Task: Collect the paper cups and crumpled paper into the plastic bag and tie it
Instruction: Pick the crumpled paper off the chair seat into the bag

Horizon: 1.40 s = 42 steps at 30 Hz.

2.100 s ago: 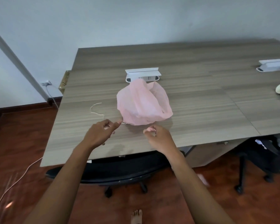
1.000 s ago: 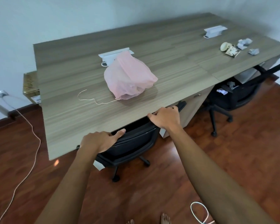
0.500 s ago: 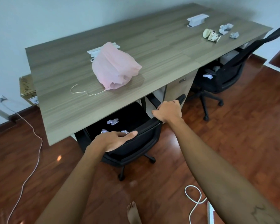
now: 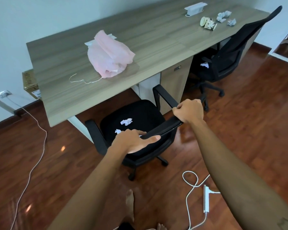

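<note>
A pink plastic bag (image 4: pixel 109 58) lies slumped on the wooden desk (image 4: pixel 156 39), a thin string (image 4: pixel 83 80) trailing from it. Paper cups (image 4: pixel 208 24) and crumpled paper (image 4: pixel 224 16) lie at the desk's far right. More crumpled paper (image 4: pixel 126 121) sits on the seat of a black office chair (image 4: pixel 136 113), another scrap (image 4: pixel 118 131) just beyond my left hand. My left hand (image 4: pixel 133 142) and my right hand (image 4: pixel 189 111) both grip the top edge of that chair's backrest.
A second black chair (image 4: pixel 228 58) stands under the desk's right part with a paper scrap (image 4: pixel 204 65) on its seat. A white power strip (image 4: pixel 206 199) and cables lie on the wooden floor. A box (image 4: pixel 30 82) sits left of the desk.
My hands left the bag and took hold of the chair's backrest. The chair has been drawn out from under the desk, which uncovered paper scraps on its seat.
</note>
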Each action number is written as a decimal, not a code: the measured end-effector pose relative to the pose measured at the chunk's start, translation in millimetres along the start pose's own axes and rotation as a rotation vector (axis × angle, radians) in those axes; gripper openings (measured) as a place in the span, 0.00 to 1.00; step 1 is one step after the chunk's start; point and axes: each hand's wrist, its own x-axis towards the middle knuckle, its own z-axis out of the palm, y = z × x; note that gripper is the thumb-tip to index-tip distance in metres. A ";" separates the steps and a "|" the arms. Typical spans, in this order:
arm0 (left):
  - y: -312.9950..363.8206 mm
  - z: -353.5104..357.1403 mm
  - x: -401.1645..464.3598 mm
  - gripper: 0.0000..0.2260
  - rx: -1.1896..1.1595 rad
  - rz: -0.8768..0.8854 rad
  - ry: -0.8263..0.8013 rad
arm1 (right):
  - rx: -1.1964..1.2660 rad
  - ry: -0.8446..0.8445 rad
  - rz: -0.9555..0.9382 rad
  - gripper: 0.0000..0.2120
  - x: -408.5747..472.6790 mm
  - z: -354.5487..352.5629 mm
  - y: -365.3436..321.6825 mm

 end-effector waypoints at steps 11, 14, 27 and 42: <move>23.2 20.6 -18.0 0.44 0.008 0.137 -0.048 | 0.151 0.065 0.158 0.16 -36.8 -15.0 12.8; 10.7 10.6 -12.6 0.44 -0.122 0.214 -0.134 | 0.203 0.048 0.200 0.15 -36.9 -13.7 -14.6; -175.3 -117.3 50.1 0.31 -0.221 0.266 0.118 | 0.436 -0.038 0.220 0.13 2.9 23.3 -221.8; -237.6 -223.9 168.2 0.29 -0.255 0.279 0.256 | 0.512 -0.050 0.186 0.20 125.4 56.4 -316.5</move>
